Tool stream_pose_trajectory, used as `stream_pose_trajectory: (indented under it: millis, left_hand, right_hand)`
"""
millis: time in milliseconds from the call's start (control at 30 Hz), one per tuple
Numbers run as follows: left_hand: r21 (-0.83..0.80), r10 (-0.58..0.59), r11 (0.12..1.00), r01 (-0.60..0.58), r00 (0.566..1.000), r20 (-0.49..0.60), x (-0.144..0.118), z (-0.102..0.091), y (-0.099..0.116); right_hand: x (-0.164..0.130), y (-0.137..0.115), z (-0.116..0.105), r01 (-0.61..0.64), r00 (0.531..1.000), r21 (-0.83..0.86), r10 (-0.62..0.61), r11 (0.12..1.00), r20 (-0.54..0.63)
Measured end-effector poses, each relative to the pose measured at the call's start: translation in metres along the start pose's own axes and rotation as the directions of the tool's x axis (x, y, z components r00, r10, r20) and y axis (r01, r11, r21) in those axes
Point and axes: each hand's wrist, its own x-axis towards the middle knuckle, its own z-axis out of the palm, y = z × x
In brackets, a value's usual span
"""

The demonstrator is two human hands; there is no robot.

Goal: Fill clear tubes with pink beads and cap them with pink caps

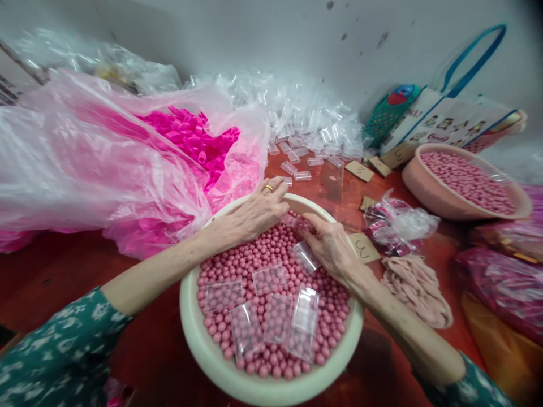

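Red surface (350, 204) bearing one cream basin (189, 316). Left hand (262, 209) spans the basin's far rim, fingers close together; right hand (335, 249) enters at its far right, fingers curled. Whether either pinches anything cannot be told. Between their fingertips, in the basin's far part, lies a clear case (289, 220), about equally near both, its long axis partly hidden. Counts within the basin: at least seven clear cases, some overlapping; pink beads (254, 254), uncountable.
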Motion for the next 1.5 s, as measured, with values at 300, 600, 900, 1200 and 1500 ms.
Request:
stream_pose_trajectory:
  millis: [300, 600, 900, 1200, 1500]
  left_hand:
    - [0.114, -0.077, 0.990, 0.081, 0.996, -0.032, 0.016, -0.010, 0.005]
    - [0.130, -0.148, 0.978, 0.163, 0.982, -0.117, -0.007, -0.032, 0.006]
    - [0.044, -0.219, 0.972, 0.232, 0.956, -0.195, -0.027, -0.046, 0.020]
    - [-0.642, -0.489, 0.624, 0.446, 0.863, 0.124, -0.023, -0.041, 0.042]
    - [-0.624, -0.248, 0.692, 0.364, 0.931, 0.268, -0.014, -0.030, 0.040]
  right_hand:
    - [-0.001, 0.004, 0.004, -0.074, 0.994, 0.106, 0.082, 0.992, -0.077]
    - [0.003, 0.001, 0.001, -0.089, 0.994, 0.181, 0.099, 0.979, -0.042]
    - [-0.001, 0.005, 0.004, -0.101, 0.970, 0.401, 0.179, 0.911, -0.162]
    - [-0.001, -0.001, 0.004, -0.096, 0.989, 0.642, 0.146, 0.760, -0.025]
    - [-0.003, -0.003, 0.003, -0.002, 1.000, 0.534, 0.014, 0.846, -0.018]
